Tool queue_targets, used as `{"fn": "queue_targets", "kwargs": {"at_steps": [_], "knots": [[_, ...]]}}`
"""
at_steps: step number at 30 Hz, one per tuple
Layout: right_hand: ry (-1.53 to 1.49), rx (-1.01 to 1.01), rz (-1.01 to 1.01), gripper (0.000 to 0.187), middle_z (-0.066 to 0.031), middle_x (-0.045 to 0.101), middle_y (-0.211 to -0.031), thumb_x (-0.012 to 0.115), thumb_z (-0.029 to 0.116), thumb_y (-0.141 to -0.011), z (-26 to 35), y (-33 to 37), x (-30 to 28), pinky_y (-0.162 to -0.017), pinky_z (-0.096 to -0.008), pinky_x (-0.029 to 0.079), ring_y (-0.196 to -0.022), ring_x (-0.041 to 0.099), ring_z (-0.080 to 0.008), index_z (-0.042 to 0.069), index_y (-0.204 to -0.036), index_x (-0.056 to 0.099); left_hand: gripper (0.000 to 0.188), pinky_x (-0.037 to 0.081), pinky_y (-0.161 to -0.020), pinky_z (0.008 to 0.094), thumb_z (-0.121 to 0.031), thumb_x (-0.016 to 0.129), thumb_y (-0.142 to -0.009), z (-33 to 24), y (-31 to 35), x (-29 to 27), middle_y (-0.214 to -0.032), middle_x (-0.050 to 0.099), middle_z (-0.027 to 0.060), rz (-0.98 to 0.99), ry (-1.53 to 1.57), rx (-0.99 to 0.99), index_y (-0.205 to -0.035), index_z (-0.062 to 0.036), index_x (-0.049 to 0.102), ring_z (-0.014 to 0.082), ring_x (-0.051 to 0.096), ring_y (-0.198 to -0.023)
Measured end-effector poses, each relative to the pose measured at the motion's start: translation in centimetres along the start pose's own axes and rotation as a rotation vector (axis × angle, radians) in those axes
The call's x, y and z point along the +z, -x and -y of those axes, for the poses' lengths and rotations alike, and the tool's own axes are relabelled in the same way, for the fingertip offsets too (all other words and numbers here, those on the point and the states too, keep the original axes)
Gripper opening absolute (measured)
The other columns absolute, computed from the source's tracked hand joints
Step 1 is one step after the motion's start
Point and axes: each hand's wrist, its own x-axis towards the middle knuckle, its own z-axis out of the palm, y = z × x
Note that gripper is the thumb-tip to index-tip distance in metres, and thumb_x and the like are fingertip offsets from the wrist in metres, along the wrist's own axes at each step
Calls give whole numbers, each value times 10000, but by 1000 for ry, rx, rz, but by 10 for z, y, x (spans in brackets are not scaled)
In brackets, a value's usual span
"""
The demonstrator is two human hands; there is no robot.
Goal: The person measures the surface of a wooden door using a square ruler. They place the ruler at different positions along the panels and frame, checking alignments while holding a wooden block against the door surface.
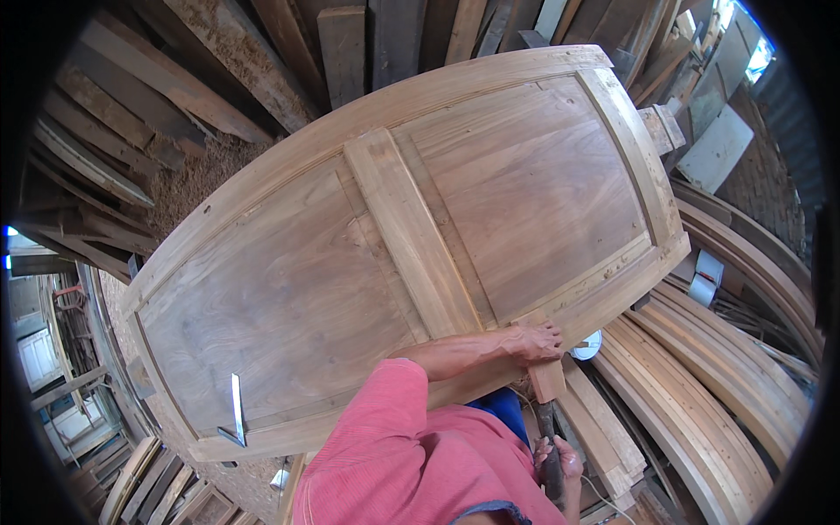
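Note:
A large wooden panelled door (297, 289) lies across the view, with two recessed panels and a crossrail (416, 236) between them. My left arm reaches over its near edge. My left hand (535, 342) is closed over a light wooden block (548, 380) that juts past that edge. Below the block, my right hand (563, 458) grips a dark, rod-like tool (549, 437), whose upper end meets the block. Its exact kind is hard to make out, and its lower part is partly hidden by the hand. A try square (236, 411) rests on the door's near left corner.
Boards and planks (341, 52) lean along the far side above a heap of wood shavings (206, 188). Curved laminated timbers (682, 385) are stacked at the right, near a white roll (705, 278). A round white container (586, 345) stands beside the door's edge. Wood offcuts (149, 481) lie lower left.

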Motion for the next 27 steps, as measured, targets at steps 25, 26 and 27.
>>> {"fn": "queue_targets", "kwargs": {"at_steps": [25,26,27], "knots": [[2039,-881,-27,481,-171,668,-774,680,339,-902,-5,-81,206,-696,-419,536,-705,669,-283,-27,-1208,620,970,308,-1186,589,-232,851,-719,-91,389,-139,-1511,489,222,99,-181,-1564,-1563,-137,384,440,424,-1411],[2168,-992,35,531,-229,697,-871,690,387,-897,-4,-101,198,-788,-463,540,-836,699,-369,-20,-1232,621,997,263,-1200,606,-314,828,-769,-91,363,-166,-1558,428,228,103,-118,-1578,-1600,-149,301,446,383,-1442],[2261,-975,74,522,-239,693,-893,694,388,-903,-5,-123,187,-793,-468,535,-849,700,-367,-24,-1216,624,1033,218,-1214,623,-396,805,-820,-89,343,-190,-1605,367,235,105,-71,-1607,-1636,-161,218,453,342,-1472]]}}
